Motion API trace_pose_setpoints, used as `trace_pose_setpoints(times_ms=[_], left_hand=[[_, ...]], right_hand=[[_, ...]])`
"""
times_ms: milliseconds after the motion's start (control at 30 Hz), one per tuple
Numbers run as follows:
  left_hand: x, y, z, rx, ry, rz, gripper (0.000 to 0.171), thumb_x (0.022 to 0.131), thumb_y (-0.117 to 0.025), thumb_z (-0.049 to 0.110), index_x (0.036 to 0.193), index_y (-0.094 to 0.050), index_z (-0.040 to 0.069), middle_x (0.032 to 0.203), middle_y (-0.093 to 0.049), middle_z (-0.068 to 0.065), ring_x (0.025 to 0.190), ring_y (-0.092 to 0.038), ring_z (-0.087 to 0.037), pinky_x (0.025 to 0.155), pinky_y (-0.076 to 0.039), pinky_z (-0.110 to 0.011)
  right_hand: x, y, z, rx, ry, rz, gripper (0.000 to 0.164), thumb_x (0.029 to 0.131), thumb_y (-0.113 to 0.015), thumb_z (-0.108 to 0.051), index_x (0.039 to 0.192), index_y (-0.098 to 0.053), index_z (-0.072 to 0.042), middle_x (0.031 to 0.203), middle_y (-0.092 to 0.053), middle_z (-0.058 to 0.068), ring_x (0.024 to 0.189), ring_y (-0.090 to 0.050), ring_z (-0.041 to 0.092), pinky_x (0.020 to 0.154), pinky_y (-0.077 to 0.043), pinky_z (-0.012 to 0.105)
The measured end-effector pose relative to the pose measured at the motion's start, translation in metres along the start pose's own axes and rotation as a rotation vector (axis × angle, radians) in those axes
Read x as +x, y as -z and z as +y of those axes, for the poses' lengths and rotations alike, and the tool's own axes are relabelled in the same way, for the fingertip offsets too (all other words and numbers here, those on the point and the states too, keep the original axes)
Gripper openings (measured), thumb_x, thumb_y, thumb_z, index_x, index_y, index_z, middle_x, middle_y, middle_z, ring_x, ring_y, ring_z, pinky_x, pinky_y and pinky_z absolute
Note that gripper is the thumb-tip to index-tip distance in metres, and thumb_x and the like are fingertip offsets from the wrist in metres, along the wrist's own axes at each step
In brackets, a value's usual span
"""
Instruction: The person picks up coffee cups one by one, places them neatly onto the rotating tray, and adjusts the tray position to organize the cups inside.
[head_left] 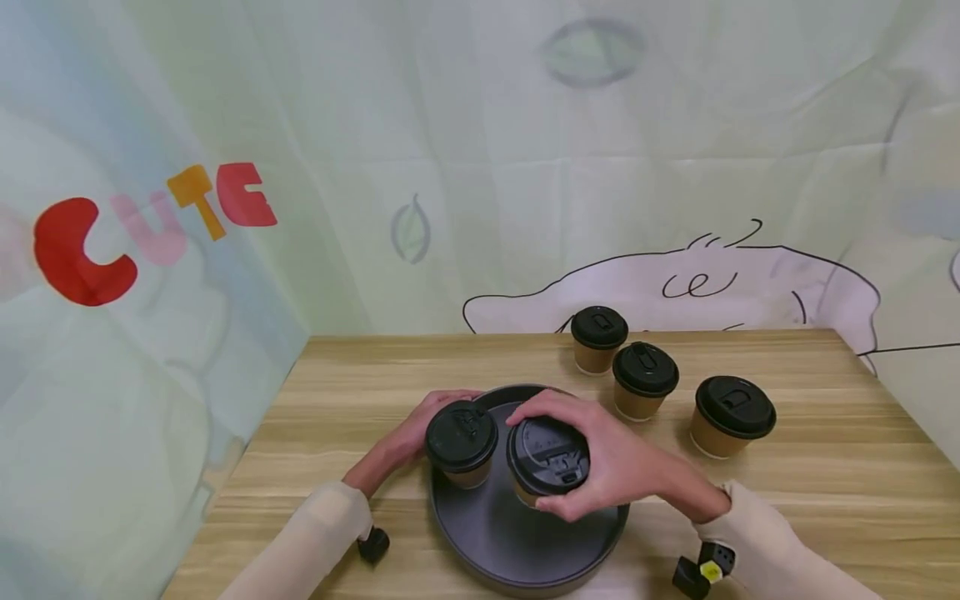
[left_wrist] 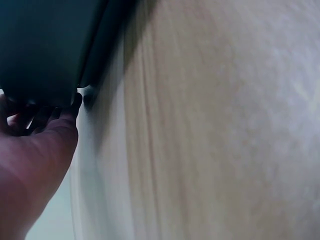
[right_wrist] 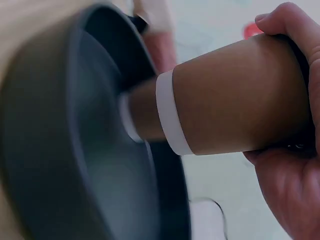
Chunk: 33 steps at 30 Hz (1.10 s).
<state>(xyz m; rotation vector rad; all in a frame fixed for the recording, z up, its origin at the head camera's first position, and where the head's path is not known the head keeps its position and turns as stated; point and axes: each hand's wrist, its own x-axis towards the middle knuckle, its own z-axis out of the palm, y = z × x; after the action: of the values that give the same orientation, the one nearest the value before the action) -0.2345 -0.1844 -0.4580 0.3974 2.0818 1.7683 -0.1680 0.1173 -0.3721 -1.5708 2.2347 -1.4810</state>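
My right hand [head_left: 603, 454] grips a brown paper coffee cup [right_wrist: 240, 100] around its black lid [head_left: 551, 457]. In the right wrist view the white-edged base of this cup hangs above the floor of a round dark tray [head_left: 517, 542] with a raised rim. Another lidded coffee cup [head_left: 461, 437] stands in the tray on the left. Behind that cup, my left hand [head_left: 423, 421] holds the tray's left rim, its fingertips partly hidden. The left wrist view shows the left hand [left_wrist: 42, 150] with curled fingers against the tray's dark outer wall [left_wrist: 45, 50].
Three more lidded coffee cups stand on the wooden table [head_left: 360, 367] at the back right: a far one [head_left: 597, 337], a middle one [head_left: 645, 379] and a right one [head_left: 731, 414]. A printed curtain [head_left: 360, 125] hangs behind the table.
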Motion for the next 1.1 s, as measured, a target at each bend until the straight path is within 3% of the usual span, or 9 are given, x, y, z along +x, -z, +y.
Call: trace_pose_setpoints(times_ms=[133,267,433,1100], left_hand=[[0.002,0.000,0.000,0.030,-0.015,0.000,0.048,0.112,-0.037,0.025,0.145,-0.056,-0.006,0.147,-0.056,-0.020,0.140,-0.048,-0.032,0.116,-0.036,-0.037],[0.003,0.001,-0.002,0.030,-0.035,-0.003,0.048,0.112,-0.037,0.024,0.145,-0.055,-0.007,0.147,-0.057,-0.022,0.138,-0.050,-0.033,0.111,-0.039,-0.029],[0.003,0.001,-0.002,0.015,-0.034,-0.006,0.048,0.112,-0.039,0.024,0.145,-0.054,-0.008,0.145,-0.058,-0.022,0.136,-0.052,-0.032,0.107,-0.041,-0.025],[0.002,0.001,-0.005,-0.014,-0.039,-0.018,0.049,0.113,-0.036,0.025,0.146,-0.054,-0.006,0.148,-0.056,-0.020,0.137,-0.052,-0.030,0.107,-0.043,-0.026]], right_hand=[[0.003,-0.025,-0.003,0.033,0.042,-0.039,0.070,0.079,-0.089,-0.031,0.140,-0.057,-0.019,0.132,-0.061,-0.006,0.118,-0.058,0.016,0.103,-0.049,0.035],[0.006,-0.045,-0.003,0.039,0.065,-0.072,0.071,0.080,-0.088,-0.031,0.142,-0.055,-0.024,0.135,-0.060,-0.007,0.120,-0.058,0.013,0.103,-0.049,0.032],[0.007,-0.063,0.000,0.054,0.043,-0.109,0.070,0.081,-0.087,-0.031,0.142,-0.054,-0.025,0.137,-0.059,-0.002,0.124,-0.056,0.011,0.105,-0.049,0.032],[0.008,-0.087,0.008,0.004,-0.052,-0.107,0.072,0.081,-0.087,-0.038,0.143,-0.055,-0.022,0.137,-0.054,-0.009,0.123,-0.053,0.008,0.105,-0.048,0.032]])
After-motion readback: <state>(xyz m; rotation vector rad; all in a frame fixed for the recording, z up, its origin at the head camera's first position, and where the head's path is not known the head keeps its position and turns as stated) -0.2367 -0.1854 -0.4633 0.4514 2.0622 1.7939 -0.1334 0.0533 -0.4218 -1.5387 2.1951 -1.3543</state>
